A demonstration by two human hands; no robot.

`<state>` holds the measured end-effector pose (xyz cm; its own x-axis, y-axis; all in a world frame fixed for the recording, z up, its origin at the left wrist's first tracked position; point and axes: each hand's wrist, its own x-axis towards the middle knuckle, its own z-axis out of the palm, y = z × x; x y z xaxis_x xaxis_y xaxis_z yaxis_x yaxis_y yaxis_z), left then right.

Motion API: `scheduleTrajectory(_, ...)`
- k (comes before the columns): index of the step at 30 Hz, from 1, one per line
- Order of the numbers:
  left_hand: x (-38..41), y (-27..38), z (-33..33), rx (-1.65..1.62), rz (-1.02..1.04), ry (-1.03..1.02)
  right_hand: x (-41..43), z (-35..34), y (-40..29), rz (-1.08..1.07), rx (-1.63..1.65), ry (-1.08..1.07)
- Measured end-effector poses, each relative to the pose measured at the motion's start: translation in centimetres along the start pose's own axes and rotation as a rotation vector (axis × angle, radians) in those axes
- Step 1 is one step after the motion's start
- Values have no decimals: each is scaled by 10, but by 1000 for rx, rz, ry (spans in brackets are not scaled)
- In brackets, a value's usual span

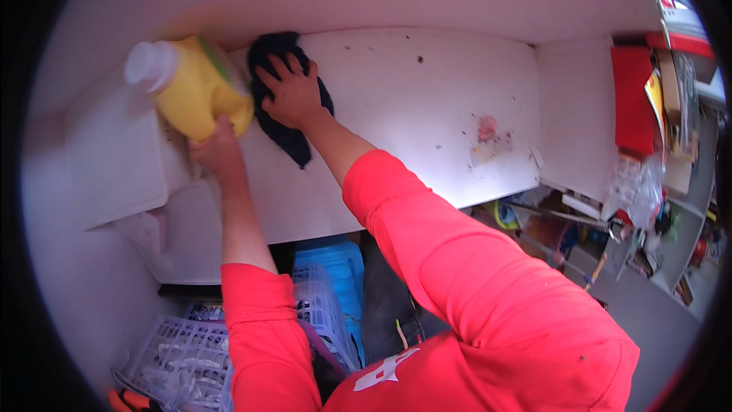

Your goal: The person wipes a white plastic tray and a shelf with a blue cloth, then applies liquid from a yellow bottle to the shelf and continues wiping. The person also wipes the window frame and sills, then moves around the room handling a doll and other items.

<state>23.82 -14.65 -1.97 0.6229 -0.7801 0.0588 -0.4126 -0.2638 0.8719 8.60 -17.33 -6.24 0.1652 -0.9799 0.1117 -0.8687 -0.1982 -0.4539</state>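
My left hand (217, 151) grips a yellow plastic jug (197, 88) by its handle at the left end of a white shelf board (394, 103). The jug leans over, its white cap (150, 66) pointing up and to the left. Beside it, my right hand (291, 91) presses flat with spread fingers on a black cloth (286, 137) that lies on the board. Dark crumbs dot the board's surface, and a pinkish stain (487, 127) marks its right part.
White panels enclose the board at the back and sides. Below its front edge stand a clear plastic basket (177, 355) and a blue plastic bin (337, 269). At the right, a red box (632, 100) and a clear plastic bag (635, 189) sit near cluttered shelves (686, 212).
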Motion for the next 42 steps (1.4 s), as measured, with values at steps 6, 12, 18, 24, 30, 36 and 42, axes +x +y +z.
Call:
scheduleTrajectory(6, 0, 4, -2, -316, -48, -40, -55, -54, 103, 381, -261, 215)
scheduleTrajectory(12, 6, -6, -1, -340, -58, -34, -195, -126, 198, 832, -586, 160)
scheduleTrajectory(18, 3, 2, -4, -392, -93, -51, -354, -164, 196, 1184, -662, 91)
scheduleTrajectory(24, 10, 0, -1, -415, -118, -75, -463, -213, 161, 1522, -305, -143)
scheduleTrajectory(30, 8, 2, -10, -257, -110, -81, -302, -270, 103, 694, -81, 267)
scheduleTrajectory(36, 9, 7, -5, -404, -112, -50, -138, -117, 140, 355, -52, 137)
scheduleTrajectory(42, 27, -7, -14, -390, -109, -100, -78, -133, 252, 519, -333, 60)
